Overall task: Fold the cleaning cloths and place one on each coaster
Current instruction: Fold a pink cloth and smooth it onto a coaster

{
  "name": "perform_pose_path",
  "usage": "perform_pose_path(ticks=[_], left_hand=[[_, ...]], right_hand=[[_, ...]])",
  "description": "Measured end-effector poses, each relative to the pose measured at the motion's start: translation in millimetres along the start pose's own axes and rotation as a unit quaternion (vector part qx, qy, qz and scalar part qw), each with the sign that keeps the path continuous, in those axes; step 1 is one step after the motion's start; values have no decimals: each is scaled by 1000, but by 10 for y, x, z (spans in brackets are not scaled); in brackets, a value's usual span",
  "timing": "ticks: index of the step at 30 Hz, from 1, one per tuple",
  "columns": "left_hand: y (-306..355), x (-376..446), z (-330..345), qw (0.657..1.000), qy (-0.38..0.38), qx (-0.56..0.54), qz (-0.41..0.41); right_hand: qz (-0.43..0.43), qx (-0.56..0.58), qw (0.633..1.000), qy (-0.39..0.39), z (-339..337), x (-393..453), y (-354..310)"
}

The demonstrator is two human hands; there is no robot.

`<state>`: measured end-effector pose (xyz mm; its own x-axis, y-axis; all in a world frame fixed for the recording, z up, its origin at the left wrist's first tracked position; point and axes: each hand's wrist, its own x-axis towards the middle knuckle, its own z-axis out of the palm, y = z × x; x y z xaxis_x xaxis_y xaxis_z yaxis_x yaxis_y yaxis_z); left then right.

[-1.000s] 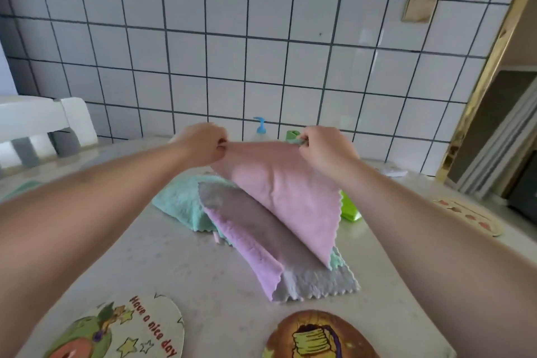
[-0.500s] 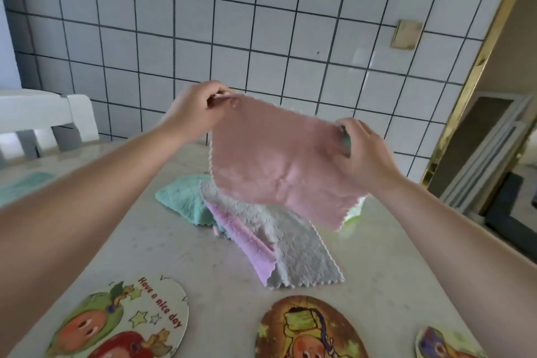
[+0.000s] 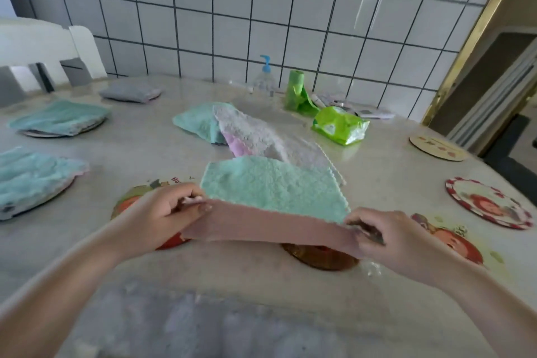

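Held cloth: a two-sided fleecy cleaning cloth, pink on one face and mint green on the other point(image 3: 273, 206), is stretched between both hands just above the pale marbled surface point(image 3: 261, 299), its green half lying away from the person.
Left hand: the left hand point(image 3: 162, 212) pinches the cloth's near left corner between thumb and curled fingers.
Right hand: the right hand point(image 3: 383, 232) grasps the near right corner, fingers curled round the edge.
Under the cloth: a brown round coaster point(image 3: 319, 259) shows below the pink edge; a cartoon-fruit round coaster point(image 3: 130, 200) sits partly hidden by the left hand.
Loose pile: a heap of unfolded green, grey and pink cloths point(image 3: 247, 134) lies beyond the held cloth, mid-surface.
Already placed: two folded green cloths rest on coasters at the left — a nearer one point(image 3: 32, 180) and a farther one point(image 3: 61, 119); a folded grey cloth point(image 3: 129, 92) lies behind them.
Bare coasters: three lie to the right — a red-and-white rimmed one point(image 3: 488, 203), a cartoon one near the right hand point(image 3: 453, 241) and a pale one farther back point(image 3: 437, 148).
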<state>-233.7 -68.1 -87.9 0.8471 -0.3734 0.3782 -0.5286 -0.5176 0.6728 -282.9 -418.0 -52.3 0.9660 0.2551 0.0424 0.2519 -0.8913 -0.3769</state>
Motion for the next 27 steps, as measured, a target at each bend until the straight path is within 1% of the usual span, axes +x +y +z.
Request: perform_pose_path(ticks=[3,6,8,9,10,12,14,16,18,24,27], left_hand=[[13,-183,28,1000,-15,1,-23],[-7,-304,-11,990,-82,-53,-104],[8,-355,-31,970,-142,-115,-161],[10,-354,-28,963,-159,-130,-174],[19,-331,-22,963,-158,-129,-177],[-4,-245,-1,975,-117,-96,-161],[-91,-132,13,987,-70,-34,-139],[-196,-25,22,991,-39,29,-123],[-298,76,28,991,-18,49,-127],[-455,319,77,987,5,90,-134],[-486,404,86,985,12,105,-135]], right_hand=[[10,52,998,-42,37,-127,-19],[26,106,986,-127,3,-177,-31],[33,124,974,-185,-14,-157,-20],[37,130,971,-199,-11,-128,-2],[40,131,970,-200,-4,-84,24],[43,121,978,-165,26,45,98],[40,123,987,-97,63,215,170],[38,138,989,-33,99,397,235],[40,146,988,8,140,572,303],[46,118,991,45,252,951,453],[50,106,992,50,285,1047,498]])
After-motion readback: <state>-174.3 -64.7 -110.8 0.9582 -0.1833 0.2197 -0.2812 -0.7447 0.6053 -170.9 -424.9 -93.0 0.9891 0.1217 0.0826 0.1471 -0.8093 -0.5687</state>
